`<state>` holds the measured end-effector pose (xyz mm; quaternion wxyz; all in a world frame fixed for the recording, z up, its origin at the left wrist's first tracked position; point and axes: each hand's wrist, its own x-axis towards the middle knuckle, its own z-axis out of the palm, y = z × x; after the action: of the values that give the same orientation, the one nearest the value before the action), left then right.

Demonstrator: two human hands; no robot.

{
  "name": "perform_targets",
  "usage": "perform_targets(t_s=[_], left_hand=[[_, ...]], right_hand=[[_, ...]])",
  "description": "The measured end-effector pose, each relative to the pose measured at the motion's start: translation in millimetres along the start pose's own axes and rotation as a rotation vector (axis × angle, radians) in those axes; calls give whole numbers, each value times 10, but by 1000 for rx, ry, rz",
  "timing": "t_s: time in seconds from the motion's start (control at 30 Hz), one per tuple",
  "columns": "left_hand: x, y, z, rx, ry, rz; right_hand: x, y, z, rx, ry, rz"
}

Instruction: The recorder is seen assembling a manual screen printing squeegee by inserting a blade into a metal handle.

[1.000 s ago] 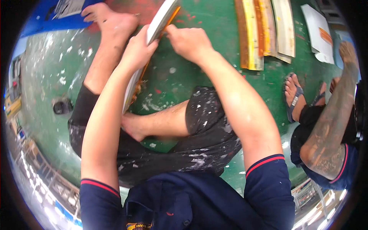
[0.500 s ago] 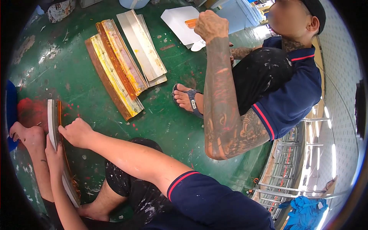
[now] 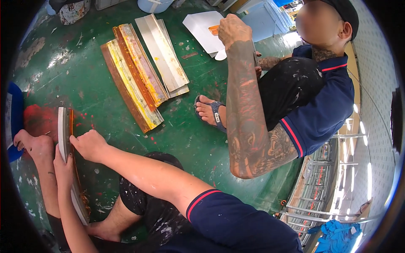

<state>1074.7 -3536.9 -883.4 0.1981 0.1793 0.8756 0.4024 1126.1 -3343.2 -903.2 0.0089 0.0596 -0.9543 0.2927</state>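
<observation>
A long squeegee [image 3: 63, 126] with a grey-white holder and a thin orange edge stands slanted between my legs. Wrapped around its near side, my left hand [image 3: 63, 168] grips the holder about midway along its visible length. My right hand [image 3: 89, 146] is curled closed against the orange edge, just right of the left fingers. Whatever it pinches, if anything, is hidden. Orange shavings or crumbs [image 3: 85, 201] cling along the squeegee's lower edge. Its lower end reaches down beside my bare foot [image 3: 101, 230].
Ink-stained squeegees [image 3: 137, 80] and pale metal pieces [image 3: 162, 52] lie on the green floor [image 3: 185, 139]. A co-worker [image 3: 320, 92] crouches at right, one fist [image 3: 235, 31] raised near white paper [image 3: 202, 31]. A blue container [image 3: 15, 122] stands at far left.
The floor things have shifted slightly right in the view. My hands stay at nearly the same place on the squeegee. Less orange shows beside the co-worker's fist.
</observation>
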Motion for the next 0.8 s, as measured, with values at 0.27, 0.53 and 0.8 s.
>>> perform_targets(t_s=[0.27, 0.53, 0.8], left_hand=[[6, 125, -69, 144, 69, 38], [-66, 119, -147, 240, 24, -172], [-42, 93, -161, 187, 12, -137]], right_hand=[[94, -125, -330, -12, -122, 124], [68, -87, 31, -47, 10, -28], [138, 75, 187, -210, 118, -271]])
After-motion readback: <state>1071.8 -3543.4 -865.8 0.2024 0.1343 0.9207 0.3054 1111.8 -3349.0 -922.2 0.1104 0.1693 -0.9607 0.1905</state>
